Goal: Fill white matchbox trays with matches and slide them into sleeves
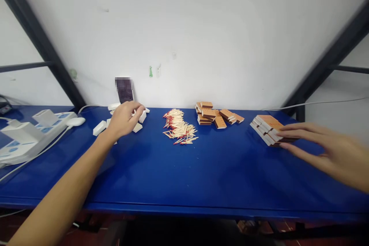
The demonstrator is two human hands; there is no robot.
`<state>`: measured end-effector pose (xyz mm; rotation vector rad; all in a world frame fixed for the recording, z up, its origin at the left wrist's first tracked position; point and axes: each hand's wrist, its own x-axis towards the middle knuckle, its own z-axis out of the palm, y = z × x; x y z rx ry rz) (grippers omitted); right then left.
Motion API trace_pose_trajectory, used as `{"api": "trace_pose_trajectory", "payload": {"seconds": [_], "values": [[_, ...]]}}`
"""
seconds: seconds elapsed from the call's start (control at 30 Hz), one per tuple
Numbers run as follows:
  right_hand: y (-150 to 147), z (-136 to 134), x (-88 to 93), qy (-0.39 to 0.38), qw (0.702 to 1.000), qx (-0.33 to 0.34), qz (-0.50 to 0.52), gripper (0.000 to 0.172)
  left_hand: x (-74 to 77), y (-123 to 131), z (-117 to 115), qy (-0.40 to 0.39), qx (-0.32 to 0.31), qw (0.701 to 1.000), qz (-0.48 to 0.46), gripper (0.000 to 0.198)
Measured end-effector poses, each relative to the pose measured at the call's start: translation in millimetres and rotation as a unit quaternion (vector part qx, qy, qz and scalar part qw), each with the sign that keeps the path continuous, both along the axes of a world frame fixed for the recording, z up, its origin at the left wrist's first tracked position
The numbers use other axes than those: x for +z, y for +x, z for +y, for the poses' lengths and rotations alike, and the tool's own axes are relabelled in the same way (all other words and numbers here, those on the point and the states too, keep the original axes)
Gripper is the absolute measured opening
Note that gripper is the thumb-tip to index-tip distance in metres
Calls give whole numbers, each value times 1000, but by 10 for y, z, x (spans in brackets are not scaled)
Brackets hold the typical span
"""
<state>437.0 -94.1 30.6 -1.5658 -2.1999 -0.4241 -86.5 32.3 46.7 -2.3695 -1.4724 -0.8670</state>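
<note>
My left hand [124, 118] reaches over a loose group of white matchbox trays [100, 127] at the left. Its thumb and forefinger are spread near one tray [142, 116]; its other fingers are mostly hidden behind the hand. On the right, my right hand [325, 146] is slightly blurred, fingers apart, with the fingertips at the near right side of a neat stack of matchboxes [268, 123]. Whether they touch the stack I cannot tell. Between my hands lies a pile of red-tipped matches [180, 127]. Orange-brown matchbox sleeves [207, 113] are heaped right of it.
A white power strip [31, 142] with plugs and cables occupies the left end of the blue table [184, 177]. A dark phone [125, 90] leans on the white wall behind the trays. Dark metal posts stand at both back corners. One cable [323, 102] runs along the back right.
</note>
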Motion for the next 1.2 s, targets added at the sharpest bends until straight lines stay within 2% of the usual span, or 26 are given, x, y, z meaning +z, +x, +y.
{"api": "trace_pose_trajectory", "payload": {"seconds": [0.1, 0.27, 0.47, 0.7, 0.77, 0.83, 0.97, 1.03, 1.1, 1.2], "values": [[-487, 35, 8, -36, 993, 115, 8, 26, -36, -246, 116, -61, 54, 994, 75, 48], [-1230, 277, -75, -112, 965, 238, -4, 23, -37, -327, 86, -131, 22, 980, 146, 45], [-1737, 622, -273, -151, 961, 231, -18, 20, 72, -402, 8, -156, 6, 970, 186, 29], [-1994, 782, -375, -144, 967, 211, 21, 16, 2, -355, 17, -196, 11, 960, 201, 18], [-2029, 786, -391, -146, 966, 214, 29, 13, 24, -253, -49, -194, -18, 962, 189, 17], [-2051, 792, -419, -149, 962, 224, 47, 11, 68, -92, -169, -206, -74, 962, 166, 13], [-2062, 819, -487, -155, 954, 241, 90, 11, 86, 366, -495, -270, -225, 926, 140, 5], [-2060, 834, -504, -162, 951, 243, 101, 10, 12, 601, -630, -288, -287, 904, 133, 3], [-2054, 845, -506, -168, 948, 245, 110, 9, -96, 796, -712, -289, -341, 887, 117, 11], [-2044, 851, -495, -177, 943, 252, 123, 9, -246, 973, -734, -277, -389, 874, 89, 16]]}}
